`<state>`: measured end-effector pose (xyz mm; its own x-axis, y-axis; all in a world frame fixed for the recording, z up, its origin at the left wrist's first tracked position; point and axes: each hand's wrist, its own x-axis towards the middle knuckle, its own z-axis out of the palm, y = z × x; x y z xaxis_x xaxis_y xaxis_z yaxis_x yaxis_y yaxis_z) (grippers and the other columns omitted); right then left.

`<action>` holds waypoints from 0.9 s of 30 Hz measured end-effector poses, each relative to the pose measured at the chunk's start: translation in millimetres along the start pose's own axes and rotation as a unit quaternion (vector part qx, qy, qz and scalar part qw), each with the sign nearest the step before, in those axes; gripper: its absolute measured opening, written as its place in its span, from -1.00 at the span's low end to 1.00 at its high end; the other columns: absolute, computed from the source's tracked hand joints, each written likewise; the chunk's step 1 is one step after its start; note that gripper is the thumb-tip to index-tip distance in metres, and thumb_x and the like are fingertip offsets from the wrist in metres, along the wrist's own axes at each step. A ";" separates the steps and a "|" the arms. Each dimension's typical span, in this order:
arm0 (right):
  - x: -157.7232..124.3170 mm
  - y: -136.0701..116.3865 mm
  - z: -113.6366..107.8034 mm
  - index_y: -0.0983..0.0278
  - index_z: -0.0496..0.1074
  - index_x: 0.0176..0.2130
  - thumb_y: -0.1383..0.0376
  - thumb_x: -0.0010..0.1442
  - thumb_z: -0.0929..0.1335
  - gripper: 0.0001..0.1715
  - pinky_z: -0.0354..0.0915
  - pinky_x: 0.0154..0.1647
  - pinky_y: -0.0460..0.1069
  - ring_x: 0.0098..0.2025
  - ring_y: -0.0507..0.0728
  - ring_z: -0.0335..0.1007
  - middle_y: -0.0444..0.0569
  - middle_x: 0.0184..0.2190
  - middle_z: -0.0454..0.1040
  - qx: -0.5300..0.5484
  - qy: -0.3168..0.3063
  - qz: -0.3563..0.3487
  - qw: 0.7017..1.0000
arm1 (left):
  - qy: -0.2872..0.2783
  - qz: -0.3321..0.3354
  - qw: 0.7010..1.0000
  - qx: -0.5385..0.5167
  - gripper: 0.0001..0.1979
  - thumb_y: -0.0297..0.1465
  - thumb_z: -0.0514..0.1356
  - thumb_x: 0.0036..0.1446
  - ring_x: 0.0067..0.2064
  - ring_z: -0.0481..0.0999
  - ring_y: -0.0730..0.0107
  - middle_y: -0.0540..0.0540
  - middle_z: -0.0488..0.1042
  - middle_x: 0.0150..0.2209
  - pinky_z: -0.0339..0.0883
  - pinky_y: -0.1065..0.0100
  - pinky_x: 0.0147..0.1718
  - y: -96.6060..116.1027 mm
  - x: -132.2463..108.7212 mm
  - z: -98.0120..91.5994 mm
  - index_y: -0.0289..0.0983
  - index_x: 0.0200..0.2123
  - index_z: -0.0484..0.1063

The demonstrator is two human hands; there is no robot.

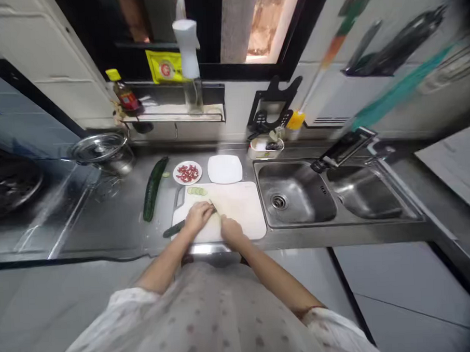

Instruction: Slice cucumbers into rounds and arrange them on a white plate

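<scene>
My left hand (198, 217) is closed over a dark green cucumber (174, 229) on the white cutting board (249, 211). The cucumber's uncut end sticks out to the left of my wrist. In my right hand (232, 232) is a knife (214, 207), its handle hidden by my fingers and its blade at the cucumber's cut end. Several pale cucumber slices (197, 190) lie in a row near the board's back left. Behind the board stand a small plate (178, 179) of chopped red pieces and a white square plate (225, 169).
A whole cucumber (155, 190) lies left of the board. Farther left stands a lidded steel pot (105, 153). The double sink (298, 194) with a dark faucet (341, 151) is on the right. A wall rack (170, 117) holds bottles, and a small container (265, 150) sits against the wall.
</scene>
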<state>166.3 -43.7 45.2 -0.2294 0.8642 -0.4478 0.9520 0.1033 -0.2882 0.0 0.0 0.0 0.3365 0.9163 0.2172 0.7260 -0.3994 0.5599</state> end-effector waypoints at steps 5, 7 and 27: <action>14.6 -9.3 -11.2 0.40 0.27 0.08 0.49 0.26 0.13 -0.58 0.29 -0.04 -0.02 0.01 0.18 0.42 0.23 -0.10 0.50 0.012 0.002 0.005 1.000 | -0.005 0.009 1.000 -0.006 -0.79 -0.34 0.08 0.25 -0.14 0.41 0.26 -0.12 0.52 -0.22 0.25 0.25 -0.09 1.6 0.7 -2.9 -0.23 -0.24 0.52; 18.7 -11.2 -13.3 0.41 0.27 0.08 0.48 0.26 0.13 -0.58 0.30 -0.06 0.00 -0.01 0.18 0.44 0.23 -0.10 0.50 0.022 0.008 0.008 1.000 | -0.004 0.009 1.000 -0.008 -0.79 -0.34 0.08 0.25 -0.16 0.41 0.26 -0.12 0.52 -0.25 0.26 0.26 -0.12 1.5 1.3 -3.7 -0.22 -0.26 0.52; -14.4 5.4 -7.5 0.38 0.29 0.01 0.50 0.19 0.19 -0.62 0.28 -0.18 -0.02 -0.08 0.21 0.46 0.22 -0.19 0.50 0.015 -0.019 0.017 1.000 | 0.018 0.009 1.000 0.002 -0.77 -0.33 0.08 0.26 -0.20 0.40 0.27 -0.13 0.51 -0.28 0.24 0.29 -0.16 6.2 -0.3 -4.1 -0.24 -0.26 0.52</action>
<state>176.2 -51.8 56.4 -0.2048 0.8474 -0.4898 0.9533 0.0591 -0.2963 2.0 -2.6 6.7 0.3274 0.9096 0.2557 0.7228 -0.4155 0.5523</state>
